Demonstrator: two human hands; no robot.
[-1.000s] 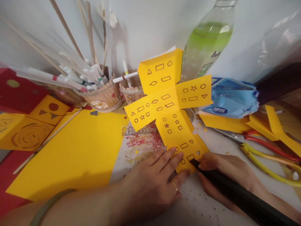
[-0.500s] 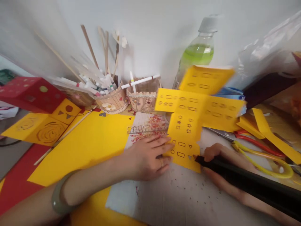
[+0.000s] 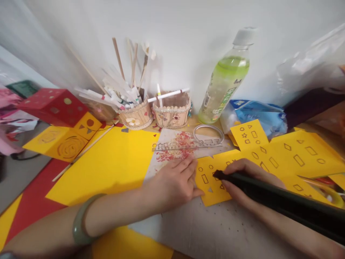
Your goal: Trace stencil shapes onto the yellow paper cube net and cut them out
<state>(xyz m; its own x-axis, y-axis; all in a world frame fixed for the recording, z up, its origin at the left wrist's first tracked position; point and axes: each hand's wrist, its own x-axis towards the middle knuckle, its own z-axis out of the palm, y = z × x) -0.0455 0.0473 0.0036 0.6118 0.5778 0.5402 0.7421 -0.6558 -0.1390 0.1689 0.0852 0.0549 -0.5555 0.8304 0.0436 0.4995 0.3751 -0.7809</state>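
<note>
A yellow card cut in a cross-like shape [image 3: 292, 153], with outlined circles, rectangles, stars and triangles, lies across the right of the worktop. My left hand [image 3: 176, 180] rests palm down at the card's left end, its fingers extended and touching the edge. In my right hand [image 3: 242, 180] is a long black tool [image 3: 272, 196]; its narrow tip meets the card among the outlines near the left end. Whether it is a knife or a pen cannot be made out. Close to the tip, a small triangle in the card shows grey.
A clear stencil ruler [image 3: 185, 146] and a silvery ring [image 3: 208, 126] lie behind my hands. Two decorated wooden holders [image 3: 172, 117], one full of markers, stand beside a green drink bottle [image 3: 223, 86]. A red box [image 3: 54, 106] and large yellow sheet [image 3: 107, 162] are left.
The yellow card has turned, so its far part now extends to the right instead of away from me. The black tool's tip has shifted left to another outline. The ring has come into view.
</note>
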